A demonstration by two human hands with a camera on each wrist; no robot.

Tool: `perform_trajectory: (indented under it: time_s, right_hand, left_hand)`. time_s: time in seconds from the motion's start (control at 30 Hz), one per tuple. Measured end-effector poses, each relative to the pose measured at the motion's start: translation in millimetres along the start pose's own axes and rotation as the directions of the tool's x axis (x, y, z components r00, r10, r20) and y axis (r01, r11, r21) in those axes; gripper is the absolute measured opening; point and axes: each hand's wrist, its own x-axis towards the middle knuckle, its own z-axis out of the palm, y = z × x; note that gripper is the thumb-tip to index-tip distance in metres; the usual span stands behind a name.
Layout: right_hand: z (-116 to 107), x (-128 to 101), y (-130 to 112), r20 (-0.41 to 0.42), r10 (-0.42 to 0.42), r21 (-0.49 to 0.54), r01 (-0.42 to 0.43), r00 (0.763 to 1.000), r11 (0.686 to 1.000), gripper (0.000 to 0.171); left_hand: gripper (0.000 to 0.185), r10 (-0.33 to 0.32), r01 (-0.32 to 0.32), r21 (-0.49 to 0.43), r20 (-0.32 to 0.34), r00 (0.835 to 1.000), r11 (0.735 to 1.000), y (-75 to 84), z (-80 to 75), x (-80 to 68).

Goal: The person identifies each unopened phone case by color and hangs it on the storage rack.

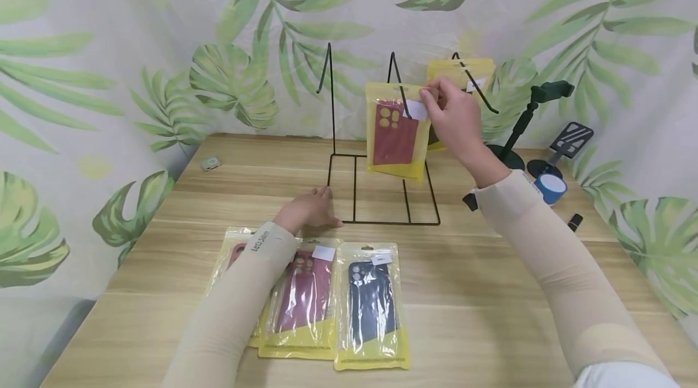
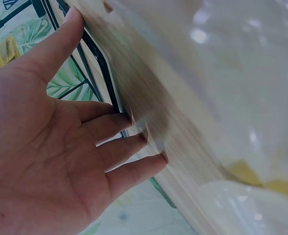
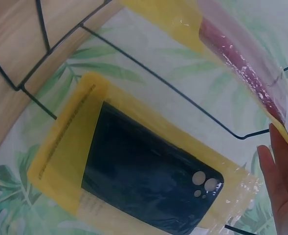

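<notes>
- What a stage: the table (image 1: 463, 297) spread beneath both hands, smooth and wood-grained!
- Up rose the wire rack (image 1: 354, 191), thin, black and angular; the left hand (image 1: 308, 211) touched its base, fingers extended, gripping nothing.
- And there it was, the red-case packet (image 1: 394, 142), just left of the right hand (image 1: 454, 114), thumb and fingers pinched on its top corner! It looked light, its film slippery, the case inside springy and hardly fragile; the flat top edge seemed the surest hold.
- Nearer the body than the left hand lay the dark-blue packet (image 1: 372, 309), glossy, clear, yellow-based.
- Smallest, beside the right fingertips: the label (image 1: 415, 110), white and rectangular.
</notes>
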Motion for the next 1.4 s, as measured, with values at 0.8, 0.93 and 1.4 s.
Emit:
perform_trajectory:
  time_s: [0.8, 0.93, 1.4]
  right_hand:
    - [22, 48, 5, 0.057, 0.040, -0.217, -0.026, 0.998, 0.976, 0.034]
    - [22, 48, 8, 0.065, 0.043, -0.222, -0.028, 0.997, 0.975, 0.035]
    - [6, -5, 9, -0.037, -0.156, -0.191, 0.146, 0.987, 0.971, 0.038]
  left_hand:
    - [0.099, 0.023, -0.023, 0.008, -0.001, 1.000, 1.000, 6.6, 6.0, -1.6]
    - [0.099, 0.012, -0.012, 0.015, 0.004, 1.000, 1.000, 6.9, 3.6, -2.8]
    - [0.100, 0.002, -0.002, 0.020, -0.003, 1.000, 1.000, -3.6, 1.7, -0.4]
